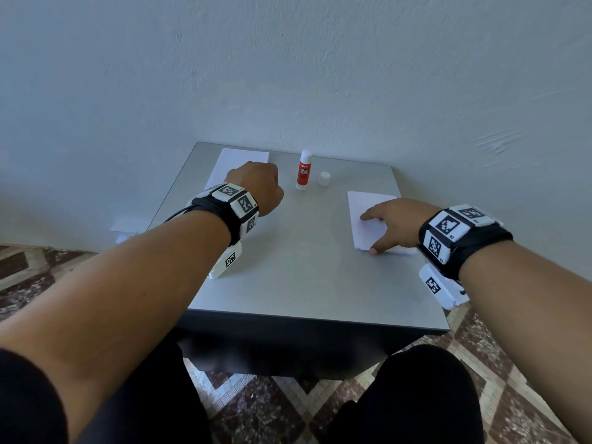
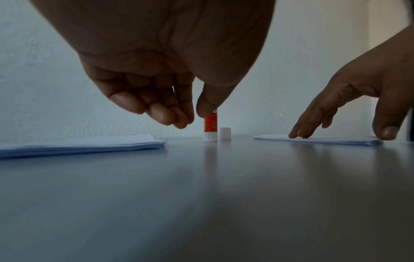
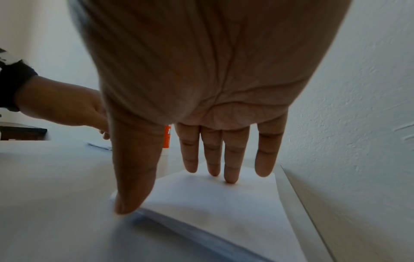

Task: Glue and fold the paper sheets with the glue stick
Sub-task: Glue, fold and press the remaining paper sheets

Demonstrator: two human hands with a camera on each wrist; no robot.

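An uncapped red-and-white glue stick (image 1: pixel 303 170) stands upright at the back of the grey table (image 1: pixel 304 277), its white cap (image 1: pixel 324 179) just to its right. A flat stack of white sheets (image 1: pixel 237 165) lies at the back left. My left hand (image 1: pixel 259 187) hovers over the near end of that stack, left of the glue stick, fingers loosely curled and holding nothing (image 2: pixel 193 117). My right hand (image 1: pixel 371 233) rests with straight fingers on a smaller stack of folded sheets (image 1: pixel 368 206) at the right, thumb at the stack's near corner (image 3: pixel 125 203).
The table backs onto a pale wall (image 1: pixel 320 75). Its right edge (image 1: pixel 426 283) runs close by the folded stack. Bare tabletop lies between the two hands and toward me. My knees (image 1: pixel 416 395) and a patterned tile floor (image 1: pixel 288 405) show below the front edge.
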